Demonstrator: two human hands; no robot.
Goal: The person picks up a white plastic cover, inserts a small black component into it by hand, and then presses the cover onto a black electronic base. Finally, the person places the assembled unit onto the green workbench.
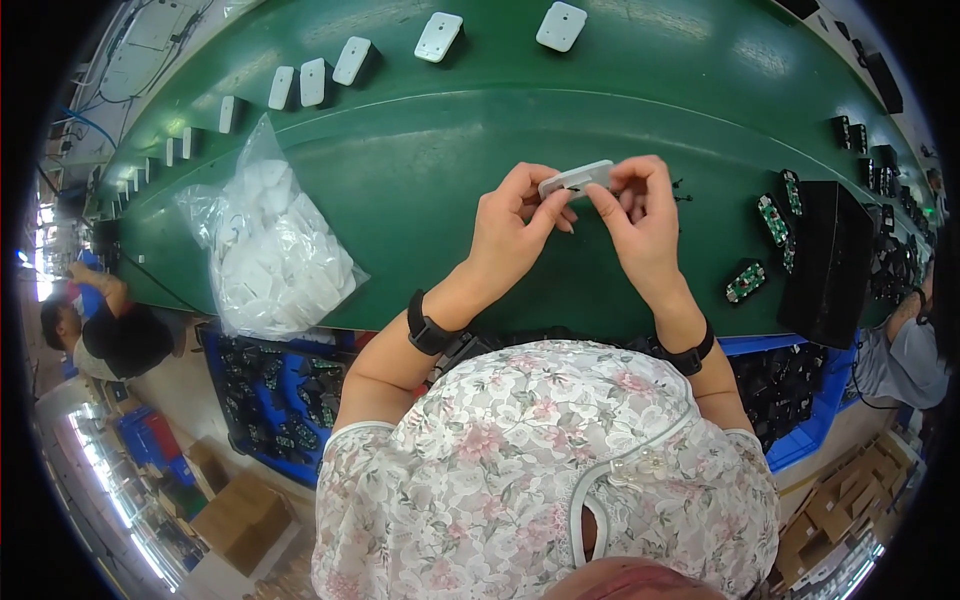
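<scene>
Green bench (420, 250) carried clear bag (258, 155) of white parts (270, 285) at left, row of white cases (353, 61) along far side, circuit boards (772, 219) beside black box (825, 260) right.

Room beyond hands (505, 232) (645, 235); bag (275, 255) left, box (828, 265) right

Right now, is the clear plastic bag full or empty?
Partly full: white pieces crowd the wide lower part of the plastic bag, while its narrow top shows none.

Nothing readable here tbh: zero legible text, labels, brands, numbers or signs, upper left corner to lower right.
</scene>
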